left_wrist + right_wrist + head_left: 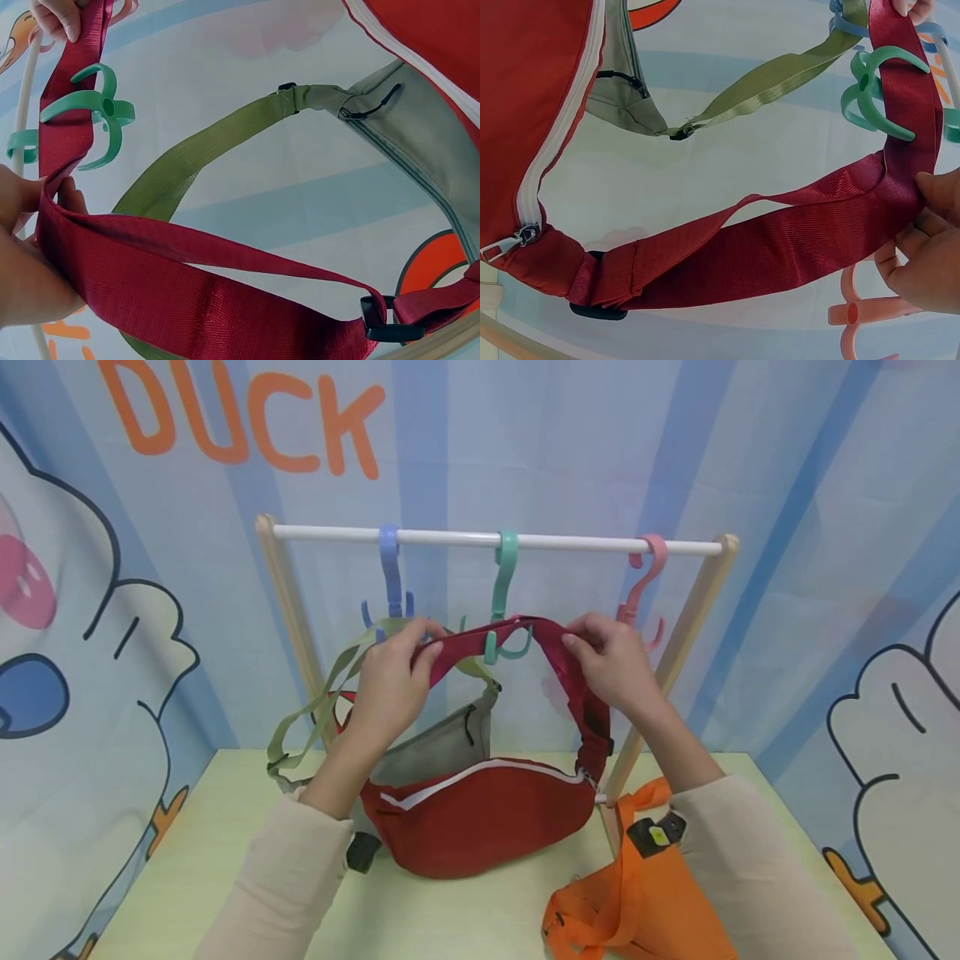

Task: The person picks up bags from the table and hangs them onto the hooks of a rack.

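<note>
A red waist bag [487, 822] with a white zipper hangs below its dark red strap [468, 646]. My left hand [397, 672] pinches the strap left of the green hook [504, 581]. To the right of that hook, my right hand [611, 660] pinches the same strap between thumb and fingers. Between the hands the strap lies over the green hook's prongs, as the left wrist view shows at the hook [105, 106]. Behind the red bag, a grey-green waist bag [438, 747] hangs with its olive strap [300, 722] at the blue hook [390, 572].
A white rail [450, 537] on wooden posts [686, 635] carries the hooks. The pink hook [648, 581] at the right bears no bag. An orange bag [660, 902] lies on the pale table [202, 852] at the front right, partly under my right sleeve.
</note>
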{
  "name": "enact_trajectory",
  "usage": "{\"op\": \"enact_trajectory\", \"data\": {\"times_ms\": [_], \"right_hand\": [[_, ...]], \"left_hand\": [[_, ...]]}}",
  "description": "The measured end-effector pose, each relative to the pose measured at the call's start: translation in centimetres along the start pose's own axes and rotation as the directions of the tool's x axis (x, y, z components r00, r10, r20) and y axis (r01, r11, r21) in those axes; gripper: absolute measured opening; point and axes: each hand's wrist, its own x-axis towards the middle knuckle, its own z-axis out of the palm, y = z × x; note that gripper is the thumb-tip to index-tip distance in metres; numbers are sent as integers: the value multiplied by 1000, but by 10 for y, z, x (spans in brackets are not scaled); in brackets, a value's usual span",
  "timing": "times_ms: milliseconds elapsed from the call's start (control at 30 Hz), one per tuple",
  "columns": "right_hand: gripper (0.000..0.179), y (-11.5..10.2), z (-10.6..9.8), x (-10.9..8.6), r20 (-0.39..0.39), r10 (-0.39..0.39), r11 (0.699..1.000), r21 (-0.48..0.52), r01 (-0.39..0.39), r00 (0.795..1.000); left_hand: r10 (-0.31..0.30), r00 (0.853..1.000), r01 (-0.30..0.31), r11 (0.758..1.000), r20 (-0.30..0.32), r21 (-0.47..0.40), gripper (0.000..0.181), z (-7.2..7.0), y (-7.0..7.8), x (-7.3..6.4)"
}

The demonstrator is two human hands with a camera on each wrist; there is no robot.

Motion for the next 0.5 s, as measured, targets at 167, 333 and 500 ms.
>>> {"op": "enact_trajectory", "data": {"times_ms": [167, 333, 500], "right_hand": [[19, 1, 1, -1, -2, -13, 1000, 2, 13, 1000], [20, 1, 3, -3, 0, -22, 1000, 15, 22, 1000], [20, 1, 3, -3, 1, -35, 999, 22, 35, 999]], "left_hand": [[0, 1000, 0, 1000, 3, 0, 14, 0, -2, -2], [-3, 1000, 3, 1000, 5, -5, 15, -1, -3, -4], [-13, 1000, 13, 1000, -2, -10, 14, 0, -5, -6]]}}
